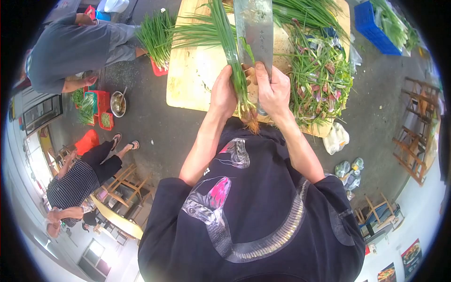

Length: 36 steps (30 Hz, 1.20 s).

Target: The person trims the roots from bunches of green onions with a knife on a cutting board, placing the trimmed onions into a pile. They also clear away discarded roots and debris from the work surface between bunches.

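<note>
My left hand (223, 93) is closed around a bunch of scallions (227, 44), whose brown roots hang toward my shirt. In my right hand (274, 90) is a wide cleaver (255, 30), its blade pointing away from me. My right thumb lies against the blade, beside a green leaf touching the metal. Both hands are over the near edge of a wooden cutting board (190, 89). To the right on the board spreads a heap of scallion trimmings (319, 82), with more long scallions (307, 14) behind it.
A red container of upright scallions (157, 40) stands left of the board. Further left are a metal bowl (118, 104), red baskets (107, 121) and two people. A blue crate (378, 30) of greens is at right. White bags (336, 138) and stacked chairs (416, 127) stand on the right side.
</note>
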### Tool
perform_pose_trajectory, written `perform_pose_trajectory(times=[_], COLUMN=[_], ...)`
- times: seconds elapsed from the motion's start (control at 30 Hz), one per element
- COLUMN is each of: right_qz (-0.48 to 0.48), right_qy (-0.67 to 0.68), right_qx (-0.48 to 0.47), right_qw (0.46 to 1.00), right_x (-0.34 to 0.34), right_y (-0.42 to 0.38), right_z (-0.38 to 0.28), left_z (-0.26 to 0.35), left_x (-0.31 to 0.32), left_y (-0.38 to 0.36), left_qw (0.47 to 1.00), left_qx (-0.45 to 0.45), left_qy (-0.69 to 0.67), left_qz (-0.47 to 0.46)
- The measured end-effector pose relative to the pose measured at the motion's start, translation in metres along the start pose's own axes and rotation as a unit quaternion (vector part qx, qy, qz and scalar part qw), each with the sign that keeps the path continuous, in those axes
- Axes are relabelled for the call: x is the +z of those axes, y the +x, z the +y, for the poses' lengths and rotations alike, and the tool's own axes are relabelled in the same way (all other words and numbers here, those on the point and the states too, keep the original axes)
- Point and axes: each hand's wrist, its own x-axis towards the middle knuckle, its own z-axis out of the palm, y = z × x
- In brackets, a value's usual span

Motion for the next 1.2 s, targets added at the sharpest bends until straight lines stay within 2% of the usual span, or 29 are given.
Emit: perform_pose_trajectory(times=[0.17,0.27,0.37,0.47,0.67,0.77,0.87,1.07,1.2], right_qz=[-0.013,0.005,0.010,-0.010,0.010,0.020,0.032,0.022,0.038], right_qy=[0.046,0.077,0.090,0.055,0.043,0.035,0.029,0.008,-0.029], right_qx=[0.014,0.063,0.081,0.092,0.070,0.053,0.039,0.039,-0.022], right_qw=[0.999,0.995,0.993,0.994,0.997,0.998,0.998,0.999,0.999], right_x=[0.003,0.004,0.000,-0.003,-0.001,0.001,0.004,0.003,0.002], right_y=[0.000,-0.004,-0.004,-0.007,-0.008,-0.009,-0.013,-0.014,-0.012], right_z=[0.008,0.003,-0.006,0.001,-0.003,-0.003,-0.001,-0.003,-0.001], left_z=[0.004,0.000,0.002,0.005,0.004,0.004,-0.003,-0.001,-0.008], left_x=[0.003,-0.004,0.009,0.012,0.011,0.013,0.008,0.032,0.028], left_y=[-0.007,-0.005,-0.011,-0.012,-0.012,-0.017,-0.017,-0.031,-0.030], left_qw=[0.999,0.999,1.000,1.000,1.000,0.999,1.000,0.999,0.999], left_qx=[0.002,-0.012,-0.014,-0.010,-0.019,-0.037,-0.016,0.009,0.014], left_qy=[0.018,0.029,-0.013,0.004,0.008,-0.013,0.006,0.032,0.035], left_qz=[-0.031,-0.035,-0.004,-0.001,0.012,-0.011,-0.019,0.040,0.027])
